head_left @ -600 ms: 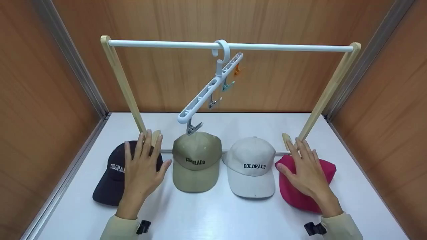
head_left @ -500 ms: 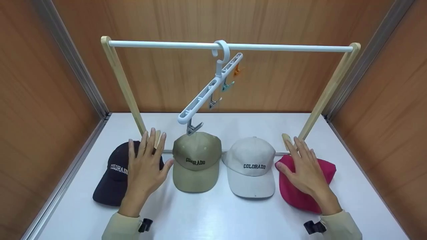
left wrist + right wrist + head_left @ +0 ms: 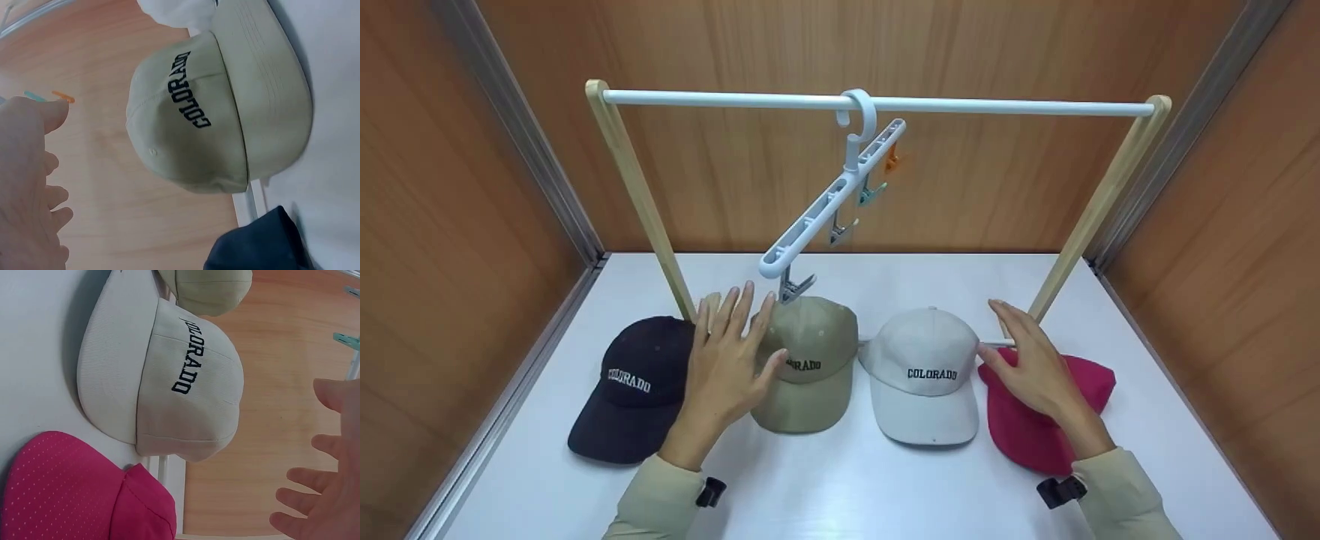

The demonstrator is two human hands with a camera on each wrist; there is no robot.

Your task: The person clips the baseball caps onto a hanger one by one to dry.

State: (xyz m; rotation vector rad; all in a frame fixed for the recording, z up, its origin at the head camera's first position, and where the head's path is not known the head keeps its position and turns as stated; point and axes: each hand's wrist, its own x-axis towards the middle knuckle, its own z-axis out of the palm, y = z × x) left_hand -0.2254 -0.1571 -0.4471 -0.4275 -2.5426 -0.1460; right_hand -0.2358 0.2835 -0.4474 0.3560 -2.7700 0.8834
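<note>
I'm sweeping the left hand (image 3: 727, 375), spread and empty, from the navy cap (image 3: 641, 382) at eight o'clock toward the olive cap (image 3: 814, 375) at seven, the right hand (image 3: 1035, 371), also empty, edging inward by the pink cap (image 3: 1020, 427) at four, so seemingly no cap is taken yet.

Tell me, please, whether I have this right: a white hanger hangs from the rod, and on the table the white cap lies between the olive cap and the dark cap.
Not quite: the head view shows the white cap between the olive cap and the pink cap, not the dark cap. The white hanger does hang from the rod.
</note>
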